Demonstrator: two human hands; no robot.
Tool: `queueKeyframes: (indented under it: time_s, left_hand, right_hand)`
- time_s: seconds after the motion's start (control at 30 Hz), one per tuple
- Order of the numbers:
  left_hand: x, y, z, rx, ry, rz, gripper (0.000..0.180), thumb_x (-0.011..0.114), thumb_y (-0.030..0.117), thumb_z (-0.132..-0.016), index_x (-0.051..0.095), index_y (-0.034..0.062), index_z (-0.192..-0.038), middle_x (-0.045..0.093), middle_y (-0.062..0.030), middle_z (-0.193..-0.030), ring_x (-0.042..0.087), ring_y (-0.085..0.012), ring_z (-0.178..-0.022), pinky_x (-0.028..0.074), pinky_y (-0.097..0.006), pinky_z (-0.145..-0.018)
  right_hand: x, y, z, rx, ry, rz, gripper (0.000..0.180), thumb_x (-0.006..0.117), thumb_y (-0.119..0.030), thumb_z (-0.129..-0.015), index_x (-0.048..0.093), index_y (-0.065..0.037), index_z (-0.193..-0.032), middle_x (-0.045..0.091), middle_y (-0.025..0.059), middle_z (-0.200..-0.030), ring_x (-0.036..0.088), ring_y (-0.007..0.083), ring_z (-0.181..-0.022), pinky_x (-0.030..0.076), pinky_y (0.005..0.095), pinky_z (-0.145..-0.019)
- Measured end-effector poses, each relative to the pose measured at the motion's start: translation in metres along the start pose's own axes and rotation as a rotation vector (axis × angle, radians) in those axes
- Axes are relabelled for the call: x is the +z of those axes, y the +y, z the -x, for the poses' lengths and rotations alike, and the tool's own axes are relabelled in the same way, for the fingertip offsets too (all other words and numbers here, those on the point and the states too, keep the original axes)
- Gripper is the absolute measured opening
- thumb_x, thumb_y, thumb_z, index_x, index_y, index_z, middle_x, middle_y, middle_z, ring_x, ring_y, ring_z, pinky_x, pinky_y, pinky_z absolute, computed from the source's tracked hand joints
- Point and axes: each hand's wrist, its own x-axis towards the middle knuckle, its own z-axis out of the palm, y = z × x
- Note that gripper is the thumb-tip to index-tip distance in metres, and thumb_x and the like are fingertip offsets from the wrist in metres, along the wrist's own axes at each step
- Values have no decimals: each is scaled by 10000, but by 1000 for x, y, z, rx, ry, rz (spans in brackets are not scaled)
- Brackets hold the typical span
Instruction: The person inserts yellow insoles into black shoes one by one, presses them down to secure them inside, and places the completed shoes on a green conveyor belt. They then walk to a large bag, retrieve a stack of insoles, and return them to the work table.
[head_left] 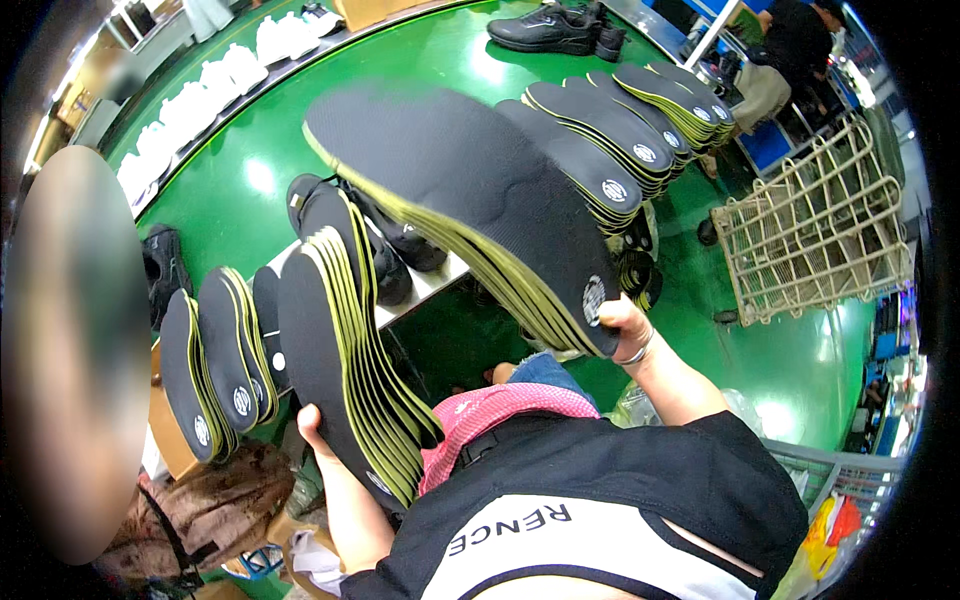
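Above the green conveyor (250, 180), each hand's grip clamps a fanned insole stack (470, 200)

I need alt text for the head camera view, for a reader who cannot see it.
Each hand holds a fanned stack of black insoles with yellow-green edges: the left hand a lower stack, the right hand a raised stack. More insoles lie on a green table.

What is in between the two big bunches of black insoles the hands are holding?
In the head view, black shoes on a grey shelf lie between the left-hand stack and right-hand stack.
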Motion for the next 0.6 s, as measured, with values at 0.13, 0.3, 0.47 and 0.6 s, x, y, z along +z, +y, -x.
queueKeyframes:
  time_s: [0.13,0.3,0.47,0.6]
  left_hand:
    - [34,30,-65,-124,102,-90,621,543,402,-678,428,27,-1160,532,-134,-1051,538,-266,-911,446,-376,-786]
    - [120,33,-161,-176,22,-310,450,581,329,-708,529,36,-1045,588,-107,-940,580,-225,-786,469,-334,-718]
    - [176,-5,-259,-365,-97,-378,347,622,292,-688,585,32,-916,611,-93,-817,586,-218,-689,482,-310,-638]
    - [202,-53,-332,-268,-63,-593,319,653,238,-674,580,45,-917,613,-95,-838,589,-214,-729,489,-302,-653]
  right_hand:
    - [-17,-10,1,-220,40,23,548,581,-270,-698,461,12,-1153,524,173,-1121,531,279,-1004,413,381,-878]
    - [-34,-39,-14,-467,176,-30,493,534,-354,-780,475,-36,-1153,539,134,-1110,538,270,-981,459,430,-777]
    - [-48,-70,-42,-587,415,-96,402,514,-355,-794,529,-71,-1078,593,93,-1000,578,228,-854,491,369,-613]
    - [-60,-87,-55,-629,575,69,521,516,-427,-776,463,-85,-1165,589,81,-1028,592,202,-845,495,334,-563]
